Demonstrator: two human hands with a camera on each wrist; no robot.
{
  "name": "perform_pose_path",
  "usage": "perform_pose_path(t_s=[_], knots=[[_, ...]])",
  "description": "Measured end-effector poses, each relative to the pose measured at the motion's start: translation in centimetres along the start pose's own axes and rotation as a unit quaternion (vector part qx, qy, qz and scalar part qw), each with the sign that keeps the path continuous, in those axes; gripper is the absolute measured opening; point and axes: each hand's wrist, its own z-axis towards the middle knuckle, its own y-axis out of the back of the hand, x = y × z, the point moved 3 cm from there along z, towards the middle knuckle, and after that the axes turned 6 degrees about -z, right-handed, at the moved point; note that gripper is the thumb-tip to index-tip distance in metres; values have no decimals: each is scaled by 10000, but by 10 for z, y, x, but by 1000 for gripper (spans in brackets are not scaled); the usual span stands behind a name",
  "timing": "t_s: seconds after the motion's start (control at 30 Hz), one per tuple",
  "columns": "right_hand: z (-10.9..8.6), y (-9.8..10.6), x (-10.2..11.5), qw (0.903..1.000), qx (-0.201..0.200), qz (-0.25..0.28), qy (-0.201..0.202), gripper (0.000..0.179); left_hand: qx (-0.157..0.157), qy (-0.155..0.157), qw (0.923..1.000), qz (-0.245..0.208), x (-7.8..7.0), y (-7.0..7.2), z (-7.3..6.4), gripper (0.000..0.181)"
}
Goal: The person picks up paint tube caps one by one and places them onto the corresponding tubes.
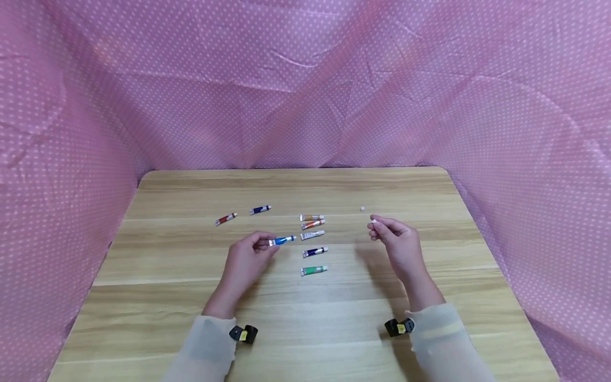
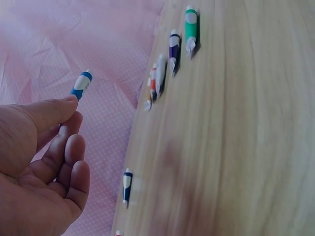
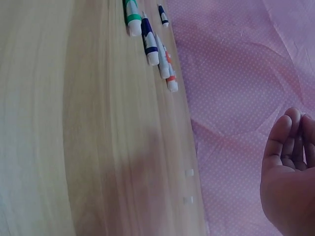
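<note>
Judging it soft, my left hand (image 1: 247, 261) pinches the blue tube (image 1: 284, 240) by its tail; right of it, right hand (image 1: 402, 248) pinches a cap (image 1: 374, 222).

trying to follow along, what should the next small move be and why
Probably lower the right hand and set the small white piece it seems to pinch beside the two white caps visible on the table in the right wrist view. The blue tube in the left hand looks capless at its narrow tip, so that piece is likely its cap.
</note>
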Motion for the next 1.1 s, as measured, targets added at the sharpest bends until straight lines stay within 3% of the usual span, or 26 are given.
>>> perform_pose_path(t_s=[0.13,0.3,0.4,0.7,0.9,1.1], knots=[[-3,-5,3,9999,92,-115,42,17,42,68,10000,-33,-7,-4,-2,23],[-9,-17,4,9968,300,-734,37,12,161,21,9998,-105,-17,-10,-7,23],[-13,-25,5,9933,440,-1066,36,18,224,-100,9997,-96,-21,-14,-10,22],[-22,-50,-2,9872,684,-1440,-23,20,294,-215,9993,-36,-30,-23,-15,22],[-30,-67,-11,9771,966,-1893,-42,19,382,-314,9988,35,-36,-33,-19,21],[-34,-73,-14,9738,1098,-1993,-24,21,442,-385,9983,37,-38,-39,-24,23]])
